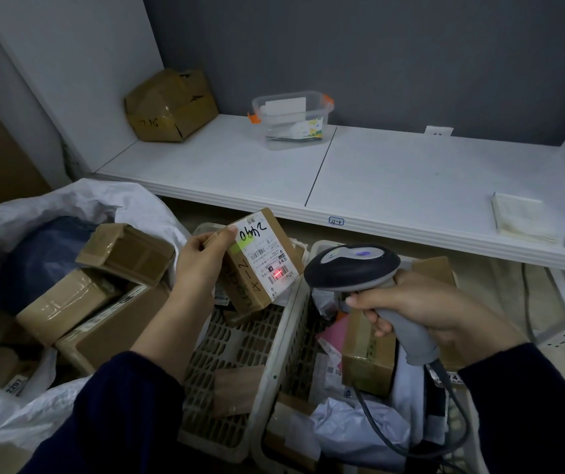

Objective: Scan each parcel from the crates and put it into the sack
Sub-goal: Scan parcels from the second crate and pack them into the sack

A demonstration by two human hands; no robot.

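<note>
Parcel sits in the left hand, held up over the far end of the left crate. That hand pinches its top left corner, so the white label is bare and tilts toward the scanner. The right hand is wrapped round the scanner's grey handle and points its head at the label from just beside it. A red light glows on the barcode, so the scan looks to be on. The sack lies open on the left, near enough to drop the parcel in next.
</note>
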